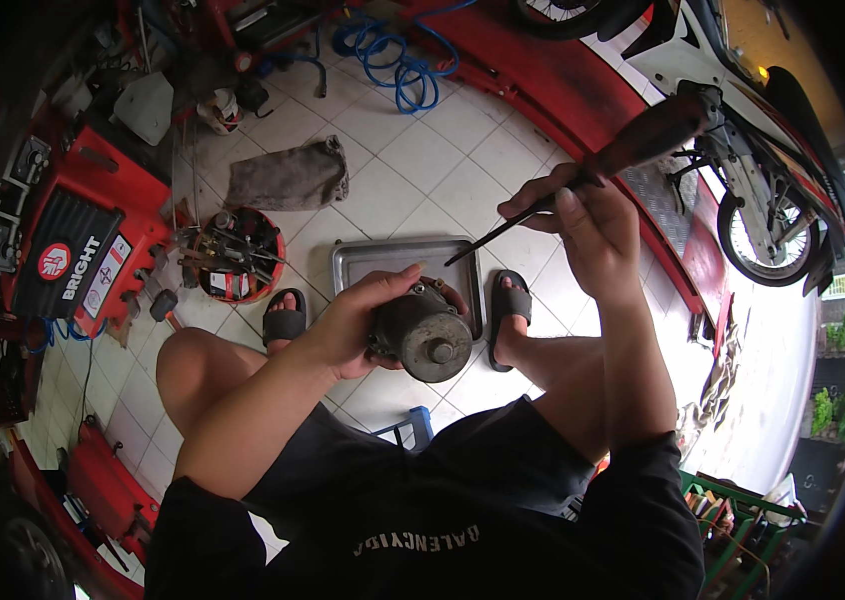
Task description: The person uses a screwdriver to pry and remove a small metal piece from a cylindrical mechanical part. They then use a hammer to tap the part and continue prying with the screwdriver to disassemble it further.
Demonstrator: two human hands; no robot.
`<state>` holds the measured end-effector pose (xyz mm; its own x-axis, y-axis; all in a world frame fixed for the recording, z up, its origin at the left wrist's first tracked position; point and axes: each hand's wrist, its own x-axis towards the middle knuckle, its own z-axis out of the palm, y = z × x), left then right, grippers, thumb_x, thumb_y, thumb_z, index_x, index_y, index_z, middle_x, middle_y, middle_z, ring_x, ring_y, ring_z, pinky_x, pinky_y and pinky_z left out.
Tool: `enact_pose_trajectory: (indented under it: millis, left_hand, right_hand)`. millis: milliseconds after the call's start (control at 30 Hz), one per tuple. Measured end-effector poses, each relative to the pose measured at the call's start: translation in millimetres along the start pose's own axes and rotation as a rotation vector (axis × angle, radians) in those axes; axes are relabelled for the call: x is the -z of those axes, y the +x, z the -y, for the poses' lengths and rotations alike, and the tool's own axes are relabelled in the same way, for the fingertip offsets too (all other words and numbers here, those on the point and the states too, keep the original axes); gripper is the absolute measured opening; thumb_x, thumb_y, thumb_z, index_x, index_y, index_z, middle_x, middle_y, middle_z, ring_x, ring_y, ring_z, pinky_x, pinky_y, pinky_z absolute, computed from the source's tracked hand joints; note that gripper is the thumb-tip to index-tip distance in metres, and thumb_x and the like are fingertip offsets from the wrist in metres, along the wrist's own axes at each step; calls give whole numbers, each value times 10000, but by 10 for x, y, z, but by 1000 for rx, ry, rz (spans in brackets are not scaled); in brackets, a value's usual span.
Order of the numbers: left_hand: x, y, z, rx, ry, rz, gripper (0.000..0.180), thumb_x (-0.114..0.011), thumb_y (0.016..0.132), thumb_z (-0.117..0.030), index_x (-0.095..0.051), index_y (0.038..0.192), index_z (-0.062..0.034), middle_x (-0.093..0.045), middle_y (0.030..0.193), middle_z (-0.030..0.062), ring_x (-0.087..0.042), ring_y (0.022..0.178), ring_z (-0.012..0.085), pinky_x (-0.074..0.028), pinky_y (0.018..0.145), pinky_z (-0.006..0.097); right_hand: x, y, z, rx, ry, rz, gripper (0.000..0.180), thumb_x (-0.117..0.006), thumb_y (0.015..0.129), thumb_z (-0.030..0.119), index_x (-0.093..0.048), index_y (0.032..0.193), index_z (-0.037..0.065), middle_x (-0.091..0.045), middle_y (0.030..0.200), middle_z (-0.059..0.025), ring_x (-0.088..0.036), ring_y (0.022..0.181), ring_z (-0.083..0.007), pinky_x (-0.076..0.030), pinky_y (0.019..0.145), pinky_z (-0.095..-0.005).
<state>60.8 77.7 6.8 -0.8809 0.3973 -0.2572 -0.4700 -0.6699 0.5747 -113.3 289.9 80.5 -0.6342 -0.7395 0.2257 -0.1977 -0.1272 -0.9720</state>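
My left hand (355,318) is wrapped round a dirty grey cylindrical starter motor (435,345), held between my knees. Its round end, with a small raised boss, faces me. Bolts and lugs show along its far side, partly covered by my fingers. My right hand (591,228) grips a screwdriver (649,138) by the shaft, close to its worn brownish-red handle. The blade slants down and left, its tip a little above and apart from the motor. Behind the motor, a shallow metal tray (345,262) lies on the floor; its near part is hidden.
A round red tub of hand tools (273,250) stands left of the tray. Beyond it lies a grey rag (288,176). A red machine (108,205) is at the left, a coiled blue hose (393,62) at the back, and a motorcycle (763,170) on a red lift (583,80) at the right.
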Motion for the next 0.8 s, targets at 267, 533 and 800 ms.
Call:
enact_pose_trajectory:
  millis: [267, 533, 800]
  left_hand:
    - [14, 29, -7, -105, -27, 6, 607, -420, 1033, -475, -584, 1220, 79, -674, 1063, 230, -693, 962, 270, -563, 845, 364]
    - [80, 27, 88, -128, -73, -138, 538, -457, 1031, -425, -580, 1261, 45, -690, 1079, 194, -717, 937, 236, -580, 778, 337]
    - [66, 36, 64, -104, -65, -112, 507, -462, 1027, -427, -592, 1258, 5, -707, 1061, 154, -730, 798, 179, -492, 492, 236]
  right_hand:
    - [-220, -287, 223, 525, 138, -163, 173, -410, 1010, -32, -506, 1140, -95, -654, 1005, -261, -710, 991, -437, -602, 874, -536]
    - [-350, -480, 394, 466, 156, -14, 349, -469, 873, -204, -512, 1128, 32, -675, 871, -239, -725, 904, -427, -568, 886, -583]
    - [-383, -485, 338, 424, 274, 66, 176, -459, 978, -47, -606, 1050, 19, -700, 925, -269, -711, 960, -461, -519, 957, -622]
